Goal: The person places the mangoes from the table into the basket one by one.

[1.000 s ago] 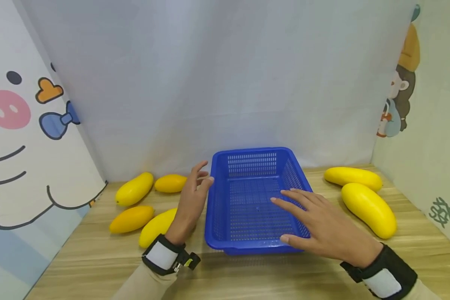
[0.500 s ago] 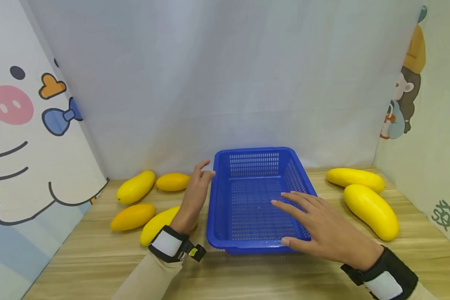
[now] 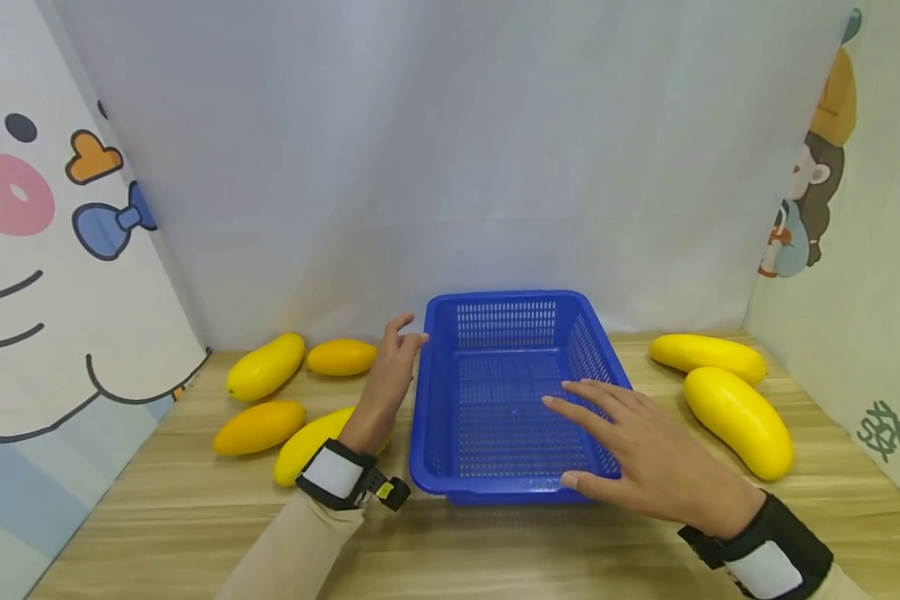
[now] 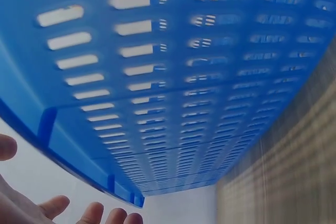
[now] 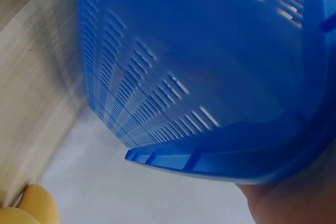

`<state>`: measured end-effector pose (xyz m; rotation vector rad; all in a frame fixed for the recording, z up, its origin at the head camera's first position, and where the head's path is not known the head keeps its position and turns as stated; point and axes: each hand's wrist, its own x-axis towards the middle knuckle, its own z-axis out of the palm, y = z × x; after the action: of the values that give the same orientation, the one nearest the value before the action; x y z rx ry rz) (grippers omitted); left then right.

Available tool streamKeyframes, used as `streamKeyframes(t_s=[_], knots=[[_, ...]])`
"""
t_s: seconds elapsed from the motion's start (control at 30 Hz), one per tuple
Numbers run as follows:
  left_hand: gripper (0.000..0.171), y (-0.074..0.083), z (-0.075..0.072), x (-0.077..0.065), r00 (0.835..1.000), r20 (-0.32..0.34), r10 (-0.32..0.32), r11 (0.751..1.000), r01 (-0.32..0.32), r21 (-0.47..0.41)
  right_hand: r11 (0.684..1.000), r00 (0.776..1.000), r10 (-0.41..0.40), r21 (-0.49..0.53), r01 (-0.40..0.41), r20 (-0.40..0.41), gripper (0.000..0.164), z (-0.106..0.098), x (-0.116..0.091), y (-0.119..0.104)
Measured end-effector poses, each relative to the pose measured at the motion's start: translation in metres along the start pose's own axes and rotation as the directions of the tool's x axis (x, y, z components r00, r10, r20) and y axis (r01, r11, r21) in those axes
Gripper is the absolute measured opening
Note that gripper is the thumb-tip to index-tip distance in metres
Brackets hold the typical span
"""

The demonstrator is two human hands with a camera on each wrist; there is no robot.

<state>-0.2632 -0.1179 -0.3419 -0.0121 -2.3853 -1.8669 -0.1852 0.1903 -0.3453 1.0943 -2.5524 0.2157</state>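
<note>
A blue plastic basket (image 3: 513, 400) with slotted walls stands on the wooden table, nothing inside it. My left hand (image 3: 388, 383) is at the basket's left rim, its fingers loosely bent and holding nothing. In the left wrist view, its fingertips (image 4: 92, 214) show just outside the rim. My right hand (image 3: 648, 454) spreads over the right rim, fingers extended above the basket's inside. The right wrist view shows part of that hand (image 5: 294, 203) against the rim, its fingers mostly hidden by the basket.
Left of the basket lie several smooth yellow fruits like mangoes, among them a deep-yellow one (image 3: 260, 427) and a paler one (image 3: 266, 367). Two larger yellow fruits, a front one (image 3: 738, 423) and a back one (image 3: 707, 357), lie at right. A white curtain (image 3: 450, 167) hangs behind.
The head view has shifted slightly. Both hands stay almost where they were beside the basket, and the basket and fruits rest in place.
</note>
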Motion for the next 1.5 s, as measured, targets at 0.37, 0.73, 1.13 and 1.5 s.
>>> streamKeyframes(t_s=[0.37, 0.73, 1.13, 1.5], knots=[[0.069, -0.005, 0.015, 0.015, 0.995, 0.029, -0.093, 0.996, 0.093, 0.007, 1.0, 1.0, 0.025, 0.0, -0.025, 0.01, 0.073, 0.001, -0.003, 0.0], [0.072, -0.015, 0.013, 0.018, 0.987, 0.052, -0.153, 0.988, 0.154, -0.011, 1.0, 1.0, 0.023, -0.002, -0.023, 0.004, 0.073, 0.001, -0.002, 0.001], [0.062, -0.032, 0.016, 0.019, 0.977, 0.19, -0.1, 0.983, 0.126, -0.133, 1.0, 1.0, 0.005, -0.013, -0.005, 0.004, 0.073, 0.001, 0.001, 0.001], [0.061, -0.034, 0.016, 0.019, 0.974, 0.201, -0.108, 0.988, 0.128, -0.087, 1.0, 1.0, 0.011, -0.008, -0.011, 0.017, 0.072, 0.001, 0.0, 0.002]])
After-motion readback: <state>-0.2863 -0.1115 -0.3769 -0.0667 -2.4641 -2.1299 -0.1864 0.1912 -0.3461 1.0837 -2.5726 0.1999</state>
